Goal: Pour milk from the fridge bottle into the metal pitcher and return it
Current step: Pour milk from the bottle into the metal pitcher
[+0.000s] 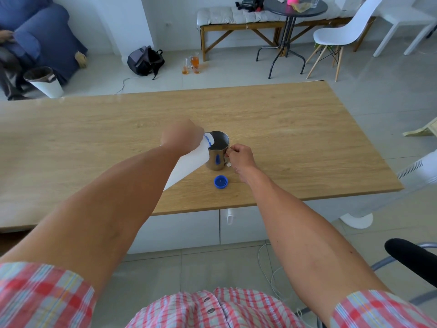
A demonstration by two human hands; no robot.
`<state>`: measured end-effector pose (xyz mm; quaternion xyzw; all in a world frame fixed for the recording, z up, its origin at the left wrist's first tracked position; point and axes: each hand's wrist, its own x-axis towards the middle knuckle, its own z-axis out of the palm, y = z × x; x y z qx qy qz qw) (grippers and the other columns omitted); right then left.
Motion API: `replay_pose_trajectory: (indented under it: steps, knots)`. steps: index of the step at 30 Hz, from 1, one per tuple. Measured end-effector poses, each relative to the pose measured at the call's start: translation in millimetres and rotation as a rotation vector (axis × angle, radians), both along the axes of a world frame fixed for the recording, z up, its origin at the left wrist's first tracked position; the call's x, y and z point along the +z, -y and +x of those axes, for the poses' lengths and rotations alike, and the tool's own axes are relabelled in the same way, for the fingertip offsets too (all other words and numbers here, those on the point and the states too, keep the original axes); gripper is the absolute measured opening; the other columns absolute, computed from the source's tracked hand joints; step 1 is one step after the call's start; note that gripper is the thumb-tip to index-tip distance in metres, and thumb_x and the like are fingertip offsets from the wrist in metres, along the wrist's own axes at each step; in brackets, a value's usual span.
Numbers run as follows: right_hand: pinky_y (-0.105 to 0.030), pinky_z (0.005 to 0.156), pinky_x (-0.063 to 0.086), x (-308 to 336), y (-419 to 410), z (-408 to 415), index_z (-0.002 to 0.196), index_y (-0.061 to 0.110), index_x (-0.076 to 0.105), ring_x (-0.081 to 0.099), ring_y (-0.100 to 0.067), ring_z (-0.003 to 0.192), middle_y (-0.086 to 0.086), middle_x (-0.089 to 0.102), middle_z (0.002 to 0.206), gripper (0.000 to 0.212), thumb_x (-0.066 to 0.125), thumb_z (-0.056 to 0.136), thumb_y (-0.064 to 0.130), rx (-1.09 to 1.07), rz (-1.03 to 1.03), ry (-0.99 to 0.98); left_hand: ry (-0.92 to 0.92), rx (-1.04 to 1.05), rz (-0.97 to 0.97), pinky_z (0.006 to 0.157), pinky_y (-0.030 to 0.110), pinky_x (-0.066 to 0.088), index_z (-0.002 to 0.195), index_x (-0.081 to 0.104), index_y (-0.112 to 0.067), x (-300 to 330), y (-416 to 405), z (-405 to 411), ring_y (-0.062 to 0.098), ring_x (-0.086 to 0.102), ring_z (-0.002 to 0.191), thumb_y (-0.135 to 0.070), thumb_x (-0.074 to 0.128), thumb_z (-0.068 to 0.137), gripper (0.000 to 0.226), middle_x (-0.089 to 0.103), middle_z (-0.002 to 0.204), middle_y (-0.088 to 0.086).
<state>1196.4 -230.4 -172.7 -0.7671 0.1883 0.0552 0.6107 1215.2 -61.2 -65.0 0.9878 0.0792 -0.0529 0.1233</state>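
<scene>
Head view: left hand point(181, 138) clamps the milk bottle point(186, 165), tipped steeply, mouth over the metal pitcher point(218, 151) rim; right hand point(240, 157) closed on the pitcher's handle, steadying it on the table point(295, 129); blue cap point(221, 182) lies just nearside of the right hand. Risks: steep tilt could glug and overshoot the rim; fill level is hidden from here, so overflow is possible; a wrist drift could knock the cap away.

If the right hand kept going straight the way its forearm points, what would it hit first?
The right hand is already at the pitcher handle, so it would push into the pitcher first; the tilted bottle lies just beyond, though depth is uncertain.
</scene>
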Motion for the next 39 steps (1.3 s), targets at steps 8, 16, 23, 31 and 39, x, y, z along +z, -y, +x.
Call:
replay_pose_trajectory:
  steps: [8,16,23,31,39]
  knots:
    - [-0.016,0.04,0.035,1.8,-0.3,-0.8,0.085,0.01,0.063,0.047,-0.013,0.06,-0.009,0.061,0.079,0.018,0.051,0.098,0.008,0.015,0.0,0.023,-0.025,-0.012,0.014,0.062,0.033,0.038,0.076,0.054,-0.015,2.6,1.5,1.1,0.023,0.054,0.068,-0.031,0.041,0.097,0.029,0.059,0.079,0.007]
    - [-0.019,0.041,0.033,0.8,0.0,-0.4,0.083,0.01,0.06,0.046,-0.013,0.06,-0.008,0.061,0.08,0.019,0.051,0.099,0.008,0.02,-0.001,0.021,-0.039,-0.04,0.045,0.072,0.036,0.044,0.093,0.059,-0.013,6.3,3.7,-0.2,0.031,0.061,0.087,-0.03,0.04,0.098,0.027,0.057,0.084,0.008]
    - [-0.02,0.042,0.033,0.5,0.2,-0.2,0.08,0.011,0.06,0.045,-0.013,0.06,-0.008,0.061,0.08,0.021,0.05,0.099,0.008,0.019,0.0,0.016,-0.037,-0.037,0.051,0.072,0.036,0.043,0.093,0.06,-0.013,6.8,3.9,0.7,0.032,0.06,0.088,-0.029,0.04,0.097,0.026,0.055,0.082,0.007]
    - [-0.024,0.05,0.035,-0.3,0.2,0.6,0.085,0.009,0.063,0.046,-0.013,0.063,-0.008,0.061,0.082,0.02,0.049,0.1,0.008,0.022,-0.004,0.018,-0.049,-0.038,0.05,0.07,0.036,0.042,0.088,0.058,-0.013,7.4,4.8,2.1,0.03,0.06,0.084,-0.029,0.041,0.097,0.025,0.056,0.081,0.007]
    - [-0.024,0.047,0.032,-2.3,0.8,1.5,0.087,0.009,0.064,0.042,-0.015,0.061,-0.01,0.057,0.079,0.019,0.049,0.098,0.008,0.029,-0.004,0.025,-0.058,-0.036,0.059,0.076,0.036,0.044,0.095,0.06,-0.014,8.3,5.4,4.3,0.033,0.062,0.093,-0.029,0.042,0.095,0.024,0.062,0.097,0.01]
